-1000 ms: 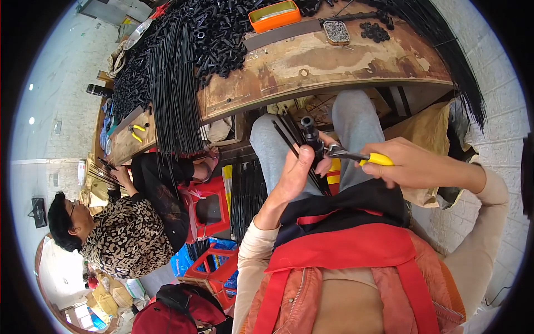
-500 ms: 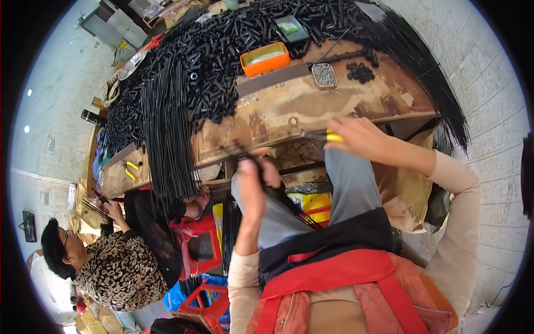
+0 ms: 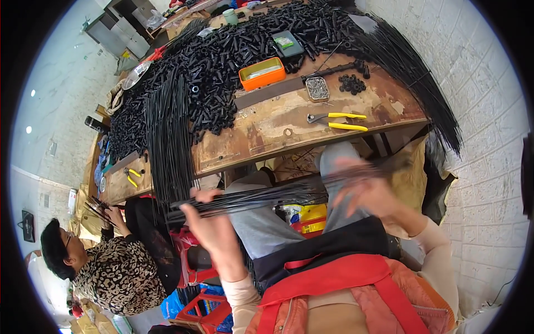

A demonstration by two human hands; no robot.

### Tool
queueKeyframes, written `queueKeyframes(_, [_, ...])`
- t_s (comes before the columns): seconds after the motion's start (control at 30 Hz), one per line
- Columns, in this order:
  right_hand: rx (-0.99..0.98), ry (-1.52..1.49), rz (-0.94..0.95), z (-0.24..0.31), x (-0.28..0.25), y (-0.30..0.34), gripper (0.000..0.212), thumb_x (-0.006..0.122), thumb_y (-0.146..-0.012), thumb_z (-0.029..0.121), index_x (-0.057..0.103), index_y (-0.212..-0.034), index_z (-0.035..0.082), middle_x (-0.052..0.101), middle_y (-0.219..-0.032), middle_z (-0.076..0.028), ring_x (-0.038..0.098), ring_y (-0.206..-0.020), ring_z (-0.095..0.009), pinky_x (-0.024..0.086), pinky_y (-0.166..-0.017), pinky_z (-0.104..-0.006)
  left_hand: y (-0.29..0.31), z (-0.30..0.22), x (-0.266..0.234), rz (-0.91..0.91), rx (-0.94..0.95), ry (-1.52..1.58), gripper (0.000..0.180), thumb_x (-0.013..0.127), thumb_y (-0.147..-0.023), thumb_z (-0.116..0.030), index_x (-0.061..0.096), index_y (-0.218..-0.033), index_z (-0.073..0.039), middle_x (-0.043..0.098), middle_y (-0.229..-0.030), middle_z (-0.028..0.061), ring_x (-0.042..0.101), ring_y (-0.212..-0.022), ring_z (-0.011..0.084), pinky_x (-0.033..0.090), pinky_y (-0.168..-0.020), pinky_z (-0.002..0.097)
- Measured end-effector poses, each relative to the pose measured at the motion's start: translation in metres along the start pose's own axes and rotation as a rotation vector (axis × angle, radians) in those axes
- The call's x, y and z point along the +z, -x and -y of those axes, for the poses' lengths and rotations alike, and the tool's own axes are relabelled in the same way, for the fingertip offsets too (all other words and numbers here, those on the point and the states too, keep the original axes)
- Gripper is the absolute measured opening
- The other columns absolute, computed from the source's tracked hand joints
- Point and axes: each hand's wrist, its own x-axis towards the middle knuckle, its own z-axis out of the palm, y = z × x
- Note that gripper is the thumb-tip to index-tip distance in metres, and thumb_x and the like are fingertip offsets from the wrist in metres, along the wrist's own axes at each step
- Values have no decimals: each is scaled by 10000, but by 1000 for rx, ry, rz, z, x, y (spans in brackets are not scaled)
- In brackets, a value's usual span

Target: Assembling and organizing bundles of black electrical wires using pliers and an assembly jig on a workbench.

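Observation:
My left hand (image 3: 208,225) grips a bundle of thin black rods (image 3: 267,193) lying roughly level across my lap below the bench edge. My right hand (image 3: 370,192) is blurred with motion at the bundle's right part, fingers spread against the rods. Yellow-handled pliers (image 3: 339,121) lie on the wooden workbench (image 3: 278,131), apart from both hands.
A large heap of black tubes (image 3: 222,72) and hanging black rods (image 3: 169,145) cover the bench. An orange tin (image 3: 261,73), a small tray of metal bits (image 3: 317,88) and black rings (image 3: 352,83) sit on it. Another person (image 3: 111,267) sits at left. A brick wall (image 3: 478,139) stands at right.
The pliers left my right hand and now lie on the bench. Both hands dropped to my lap, and the rod bundle swung from upright to level. The view tilted up over the bench.

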Motion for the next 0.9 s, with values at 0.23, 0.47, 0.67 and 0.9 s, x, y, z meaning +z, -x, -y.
queueKeyframes(0.23, [-583,203,-563,83,-71,61,299,625,-853,83,513,-1120,9,597,-1055,-102,628,-716,-110,547,-605,-241,4,135,-70,-315,-493,165,590,276,-1039,-393,424,-1237,143,552,-1206,258,479,-1225,403,368,-1102,486])
queueKeyframes(0.47, [-170,450,-381,45,21,35,342,649,-705,-90,617,-1023,31,562,-911,-20,563,-747,-66,447,-571,-191,55,132,-164,-117,-1205,-116,594,358,-999,-518,539,-1140,30,646,-959,170,637,-969,319,512,-904,410])
queueKeyframes(0.67, [-90,448,-28,-43,34,-18,298,749,-788,25,642,-1065,11,519,-918,-16,588,-722,-84,468,-618,-218,61,93,-30,311,-402,-1056,289,518,-993,-174,566,-1227,-12,608,-1164,88,549,-1107,137,410,-967,271])
queueKeyframes(0.9, [-106,449,-33,-42,25,-38,226,709,-800,-28,669,-1022,-18,555,-937,-28,581,-737,-68,465,-592,-218,63,93,-9,329,-317,-1034,342,594,-948,-81,553,-1277,2,616,-1203,98,583,-1087,155,447,-962,284])
